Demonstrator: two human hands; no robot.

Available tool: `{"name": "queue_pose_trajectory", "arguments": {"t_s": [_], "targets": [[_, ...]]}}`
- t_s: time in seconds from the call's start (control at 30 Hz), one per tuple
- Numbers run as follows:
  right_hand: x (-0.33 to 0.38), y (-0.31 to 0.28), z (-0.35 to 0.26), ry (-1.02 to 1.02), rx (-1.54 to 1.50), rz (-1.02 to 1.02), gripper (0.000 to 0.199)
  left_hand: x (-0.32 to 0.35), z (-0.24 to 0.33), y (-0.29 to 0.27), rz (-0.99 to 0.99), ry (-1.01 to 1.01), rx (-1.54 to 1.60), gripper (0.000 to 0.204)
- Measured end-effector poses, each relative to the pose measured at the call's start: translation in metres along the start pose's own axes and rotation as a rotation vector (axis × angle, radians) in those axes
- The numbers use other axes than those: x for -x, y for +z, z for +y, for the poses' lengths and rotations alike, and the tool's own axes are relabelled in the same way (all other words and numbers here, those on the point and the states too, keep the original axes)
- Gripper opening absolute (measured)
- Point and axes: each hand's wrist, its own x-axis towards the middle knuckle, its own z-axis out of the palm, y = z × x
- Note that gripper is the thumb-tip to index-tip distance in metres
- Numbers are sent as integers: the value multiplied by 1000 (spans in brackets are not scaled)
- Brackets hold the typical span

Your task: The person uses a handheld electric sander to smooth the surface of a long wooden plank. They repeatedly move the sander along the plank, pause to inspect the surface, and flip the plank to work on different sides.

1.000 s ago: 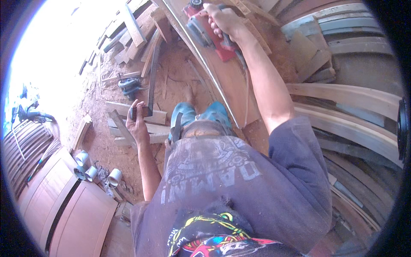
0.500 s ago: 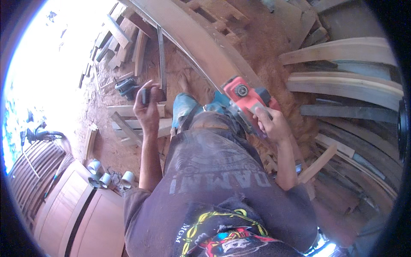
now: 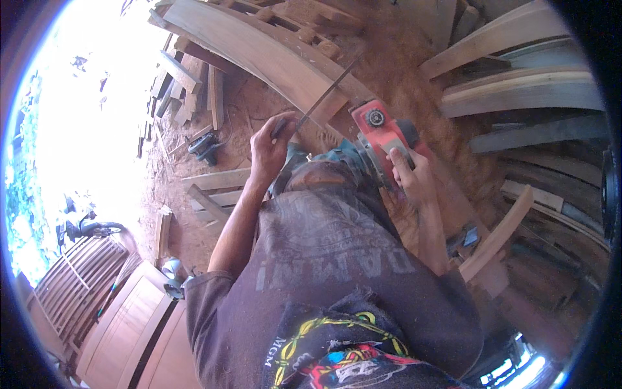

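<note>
Largest first, we have the long wooden board (image 3: 259, 55), which slants from the upper left down to its near end, just in front of our knees. To read it well with a square, we would do best to leave the board unmoved and brush any shavings off the spot, since a little grit could spoil the contact. Next in size is the red power planer (image 3: 382, 133), beside that near end and close to our lap; we should hold it off the wood and let its cutter come to rest, as a stray touch could gouge the face. Smaller is the try square (image 3: 329, 92), its thin blade slanting across the board's near end; we cannot tell whether the metal touches. It would serve us best with the stock drawn snug to the edge, the blade flat, and our eye low for any light beneath. As for the grip, our right hand (image 3: 414, 176) is clamped around the planer's handle, thumb over the top, while our left hand (image 3: 267, 148) is closed on the square's dark stock, fingers and thumb pinching it.
</note>
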Motion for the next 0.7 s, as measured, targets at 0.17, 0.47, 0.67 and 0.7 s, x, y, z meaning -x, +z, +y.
{"name": "queue_pose_trajectory", "arguments": {"t_s": [0.17,0.47,0.67,0.7], "targets": [[-2,-1,2,12,70,-35,57,-11,-10,-6,-85,-26,16,17],[-17,-9,2,-106,203,-94,60,-9,-11,-5,-81,-88,103,18],[-24,0,-64,86,260,-136,53,-95,2,-83,49,128,-22,20],[-27,1,-69,123,302,-136,52,-116,11,-100,49,111,-86,20]]}}
